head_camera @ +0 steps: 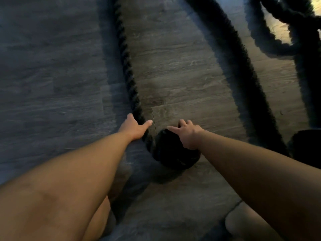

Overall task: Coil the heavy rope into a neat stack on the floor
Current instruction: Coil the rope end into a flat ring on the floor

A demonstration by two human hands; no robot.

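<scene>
Left hand [134, 126] spread open w/ rope [129, 80] between thumb & fingers. Right hand [188, 134] presses rope's coiled end [171, 152]; grip unclear, coil too dark.

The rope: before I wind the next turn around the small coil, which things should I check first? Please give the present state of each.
1. Left hand on the rope: ok, thumb and fingers straddle it.
2. Right hand steadies the coil: ok, it rests on top.
3. Coil neat and flat: cannot tell, too dark.
4. Rope straight, without kinks: ok as far as visible.
5. Floor clear beside the coil: ok.
</scene>
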